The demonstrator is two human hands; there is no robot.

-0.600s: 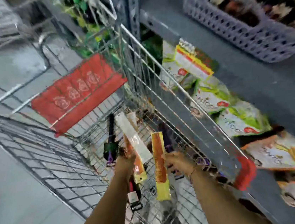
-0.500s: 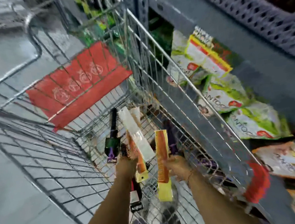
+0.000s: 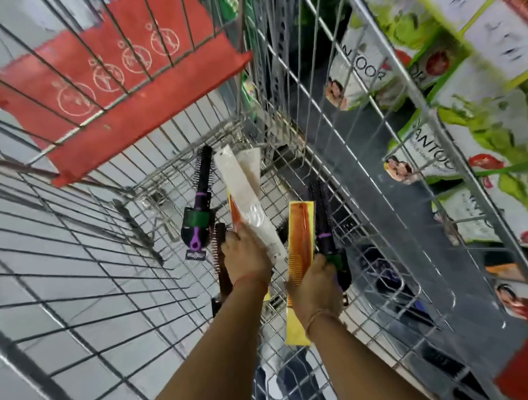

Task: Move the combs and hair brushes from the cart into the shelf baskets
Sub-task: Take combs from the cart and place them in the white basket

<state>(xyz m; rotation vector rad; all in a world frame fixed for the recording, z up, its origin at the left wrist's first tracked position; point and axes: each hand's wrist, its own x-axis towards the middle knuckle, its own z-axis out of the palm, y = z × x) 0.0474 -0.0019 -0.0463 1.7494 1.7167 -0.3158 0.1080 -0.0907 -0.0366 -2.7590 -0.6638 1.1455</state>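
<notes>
An orange comb [image 3: 301, 245] in a yellow sleeve stands nearly upright inside the wire cart [image 3: 336, 97], gripped low on its length by the right hand [image 3: 315, 288], whose fingers also wrap the handle of a black and purple round brush [image 3: 322, 222] just to the right of the comb. To the left of the comb, touching it near the base, is a white packet [image 3: 246, 202] with an orange comb edge showing along its side; the left hand [image 3: 244, 257] has its fingers closed around this packet and a dark brush [image 3: 219, 250] further left. Beyond the packet, deeper in the cart, another black round brush [image 3: 200, 194] with a green band and purple handle lies on the cart floor. A red flap [image 3: 114, 72] hangs on the cart's far end. Right of the cart, green and white soap packs [image 3: 495, 145] fill a shelf.
</notes>
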